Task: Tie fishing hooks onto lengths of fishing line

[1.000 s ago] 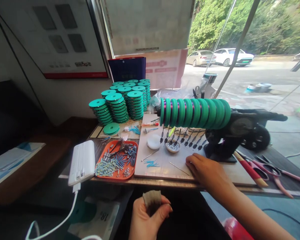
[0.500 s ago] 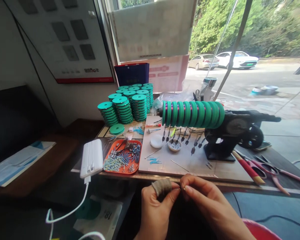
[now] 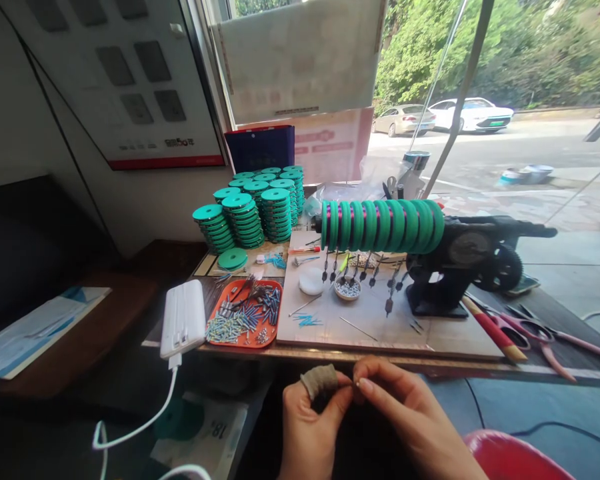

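- Currently, both hands meet at the lower centre of the frame, in front of the near edge of the bench (image 3: 570, 313).
- Left hand (image 3: 313, 417): thumb and forefinger are pinched together, with a tan wrap (image 3: 321, 380) around one finger; whether these fingers grip anything, I cannot tell.
- Right hand (image 3: 405, 403): thumb and forefinger are closed at the tips on a tiny item (image 3: 359, 384), which shows as a pale speck right beside the left fingertips; it is too small to identify.
- Just above the hands, a pale board (image 3: 325, 338) lies on the bench, bearing a thin metal rod (image 3: 359, 329), some blue slivers (image 3: 307, 320) and a white disc (image 3: 311, 281).
- Near the disc, a small bowl (image 3: 347, 298) holds pale beads (image 3: 349, 289).
- Right of centre, a row of green spools (image 3: 383, 225) sits on a black winder (image 3: 435, 293), dark little pieces (image 3: 389, 305) hanging beneath.
- Left of the board, an orange tray (image 3: 279, 307) contains many small slender parts (image 3: 233, 321); a white power bank (image 3: 183, 319) with a cable (image 3: 169, 407) is beside it.
- Beyond the tray stand stacks of green spools (image 3: 243, 217), a single loose one (image 3: 233, 259) lying in front.
- At the right lie pink-handled scissors (image 3: 513, 333) and a red stick (image 3: 495, 330); a red basin (image 3: 515, 460) shows in the lower right.
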Tool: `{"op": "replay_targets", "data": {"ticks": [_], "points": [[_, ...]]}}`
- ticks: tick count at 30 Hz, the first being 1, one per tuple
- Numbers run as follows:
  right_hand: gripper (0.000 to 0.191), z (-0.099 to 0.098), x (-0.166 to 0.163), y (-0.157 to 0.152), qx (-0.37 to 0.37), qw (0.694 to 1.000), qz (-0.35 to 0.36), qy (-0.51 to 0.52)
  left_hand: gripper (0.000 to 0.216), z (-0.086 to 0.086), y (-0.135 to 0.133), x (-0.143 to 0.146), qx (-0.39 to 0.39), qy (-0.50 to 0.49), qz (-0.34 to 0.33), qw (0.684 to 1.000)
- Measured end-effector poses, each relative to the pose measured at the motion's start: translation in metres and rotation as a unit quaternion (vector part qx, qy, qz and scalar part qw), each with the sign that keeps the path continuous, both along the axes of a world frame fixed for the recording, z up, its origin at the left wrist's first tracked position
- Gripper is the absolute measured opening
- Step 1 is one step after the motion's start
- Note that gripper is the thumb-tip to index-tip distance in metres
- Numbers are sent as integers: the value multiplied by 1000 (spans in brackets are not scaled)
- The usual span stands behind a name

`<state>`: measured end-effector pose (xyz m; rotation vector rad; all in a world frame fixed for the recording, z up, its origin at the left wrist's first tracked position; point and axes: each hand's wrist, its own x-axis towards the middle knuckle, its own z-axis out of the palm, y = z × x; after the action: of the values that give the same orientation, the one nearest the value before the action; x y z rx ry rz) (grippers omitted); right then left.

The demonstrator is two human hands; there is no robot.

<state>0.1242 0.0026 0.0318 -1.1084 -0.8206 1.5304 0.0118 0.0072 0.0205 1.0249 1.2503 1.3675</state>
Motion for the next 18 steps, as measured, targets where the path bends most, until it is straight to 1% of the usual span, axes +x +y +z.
{"op": "replay_targets", "data": {"ticks": [11,15,18], "points": [[22,1,-1,2,11,1000,-3,-19,10,-6,2,-2,28,15,3,999],[22,1,-1,3,14,999,9,-29,10,-7,3,-4,62,31,-9,998],[22,-1,-1,3,14,999,9,-37,7,-9,4,-6,70,47,-27,996]]}}
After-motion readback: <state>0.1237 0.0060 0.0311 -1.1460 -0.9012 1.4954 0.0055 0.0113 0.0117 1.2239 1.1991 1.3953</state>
